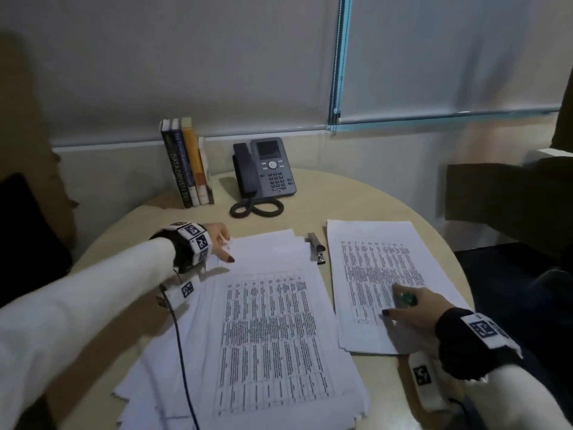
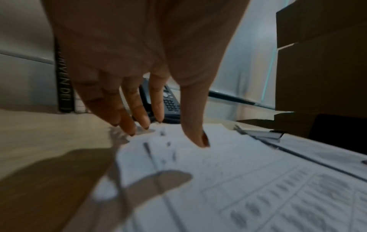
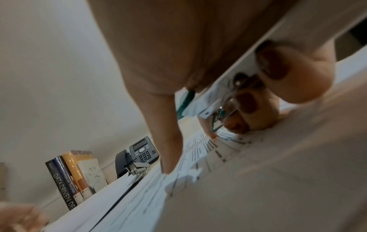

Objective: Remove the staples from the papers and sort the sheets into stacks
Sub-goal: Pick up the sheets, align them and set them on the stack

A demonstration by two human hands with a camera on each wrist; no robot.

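Note:
A large loose pile of printed sheets [image 1: 273, 321] covers the middle of the round table [image 1: 313, 209]. My left hand [image 1: 224, 248] reaches to its far left corner, with straight fingers [image 2: 130, 125] touching the paper edge and the thumb [image 2: 198, 138] on top. A dark short line [image 2: 148, 148] near that corner is too blurred to identify. To the right lies a neater stack of sheets [image 1: 378, 265]. My right hand [image 1: 400, 305] rests on that stack and grips a green staple remover [image 1: 406, 299], curled fingers [image 3: 248, 103] round it and one finger stretched onto the paper.
A stapler [image 1: 317, 250] lies between the two paper piles. A desk phone [image 1: 266, 169] with a coiled cord and a row of upright books [image 1: 187, 162] stand at the back of the table. A dark cable [image 1: 183, 352] crosses the pile's left side.

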